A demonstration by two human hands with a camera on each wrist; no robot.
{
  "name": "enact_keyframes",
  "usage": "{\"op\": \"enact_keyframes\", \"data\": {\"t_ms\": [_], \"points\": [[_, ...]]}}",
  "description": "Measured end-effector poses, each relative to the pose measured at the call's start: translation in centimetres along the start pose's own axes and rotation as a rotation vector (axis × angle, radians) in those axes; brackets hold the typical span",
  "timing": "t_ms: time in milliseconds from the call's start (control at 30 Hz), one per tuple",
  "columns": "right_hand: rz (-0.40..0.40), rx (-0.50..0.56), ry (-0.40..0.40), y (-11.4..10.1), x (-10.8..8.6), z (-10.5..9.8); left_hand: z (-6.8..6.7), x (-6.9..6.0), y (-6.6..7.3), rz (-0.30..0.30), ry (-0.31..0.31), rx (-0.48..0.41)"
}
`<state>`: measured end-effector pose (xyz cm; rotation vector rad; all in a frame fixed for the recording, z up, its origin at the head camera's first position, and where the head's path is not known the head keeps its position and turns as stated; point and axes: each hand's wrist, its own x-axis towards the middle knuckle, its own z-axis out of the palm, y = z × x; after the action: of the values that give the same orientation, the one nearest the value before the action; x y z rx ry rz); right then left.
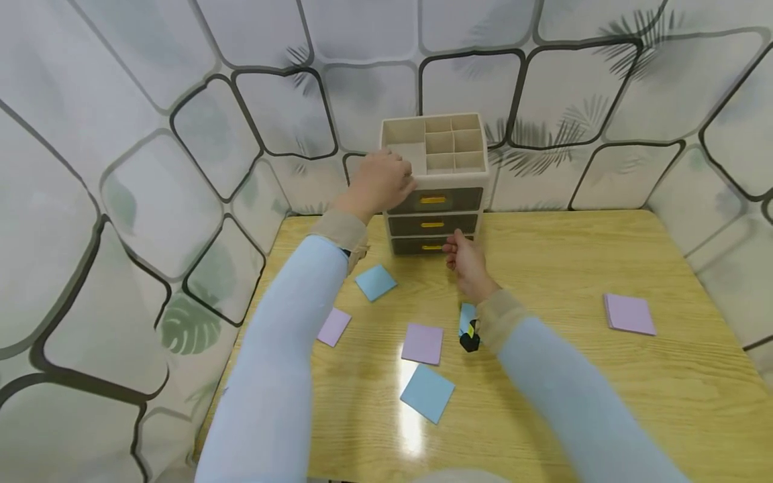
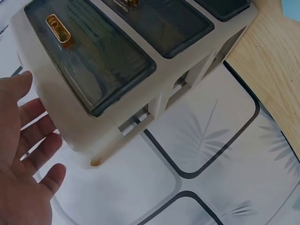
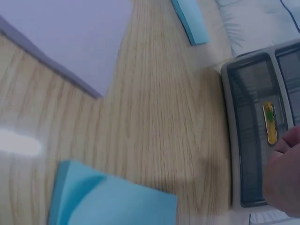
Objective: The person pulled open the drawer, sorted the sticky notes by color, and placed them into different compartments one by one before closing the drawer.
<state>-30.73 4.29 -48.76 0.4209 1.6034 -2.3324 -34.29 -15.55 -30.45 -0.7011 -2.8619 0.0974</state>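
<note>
A cream desktop organizer (image 1: 443, 181) with three dark-fronted drawers stands against the back wall. Its top is divided into compartments, and each drawer has a yellow handle. My left hand (image 1: 383, 180) is at the organizer's upper left edge, fingers slightly bent; in the left wrist view the fingertips lie along its side, holding nothing. Low on the right, my right hand (image 1: 468, 265) is in front of the bottom drawer (image 1: 406, 247), fingers loosely curled and close to its yellow handle (image 3: 270, 123). Whether it touches the drawer front is unclear. The drawers look closed.
Paper pads lie on the wooden table (image 1: 561, 268): a blue pad (image 1: 376, 282) near the organizer, a lavender pad (image 1: 423, 343) and a blue pad (image 1: 427, 394) nearer me. Another lavender pad (image 1: 629, 314) lies far right. My arms partly cover a lavender pad (image 1: 334, 327) and a blue one (image 1: 466, 314).
</note>
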Motion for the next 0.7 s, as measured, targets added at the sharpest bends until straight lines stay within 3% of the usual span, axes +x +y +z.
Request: {"op": "enact_keyframes", "data": {"t_ms": [133, 400, 700], "points": [[0.012, -0.063, -0.027, 0.5, 0.0, 1.2, 0.1, 0.5, 0.3, -0.019, -0.063, -0.047], [-0.064, -0.171, -0.051, 0.3, 0.5, 2.4, 0.0, 1.0, 0.6, -0.083, -0.136, -0.145], [-0.078, -0.17, -0.053, -0.9, 1.2, 2.6, -0.8, 2.0, 0.7, -0.1, -0.213, -0.122]]}}
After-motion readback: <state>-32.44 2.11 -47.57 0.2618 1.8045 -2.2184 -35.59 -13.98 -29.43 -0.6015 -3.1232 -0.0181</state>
